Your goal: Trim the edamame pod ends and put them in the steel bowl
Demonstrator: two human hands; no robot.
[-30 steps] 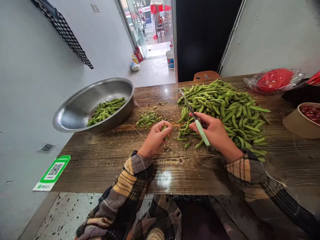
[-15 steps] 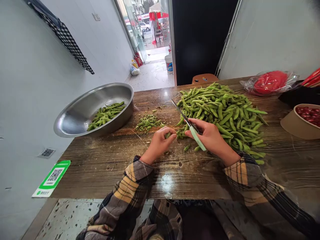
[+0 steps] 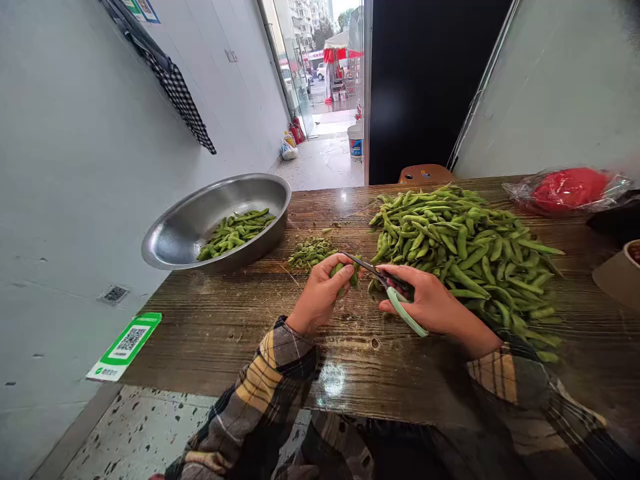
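Observation:
My left hand (image 3: 323,293) is closed on a green edamame pod (image 3: 342,275), held above the table with the fingers pinched round it. My right hand (image 3: 433,299) grips scissors (image 3: 400,300) with pale green handles. Their dark blades point left and reach the pod at my left fingertips. Behind my right hand lies a large heap of edamame pods (image 3: 465,243). A small pile of green trimmings (image 3: 313,253) lies just beyond my left hand. To the left, a steel basin (image 3: 167,247) holds several pods (image 3: 235,232) and rests tilted at the table's edge.
The wooden table (image 3: 210,333) carries a green QR code card (image 3: 127,347) at its left corner. A red item in clear plastic (image 3: 570,189) and a paper tub (image 3: 617,273) stand at the right. Beyond are a stool (image 3: 425,175) and an open doorway.
The scissors have swung from pointing up over the heap to pointing left, with their blades now at the pod in my left hand. The whole view has shifted slightly.

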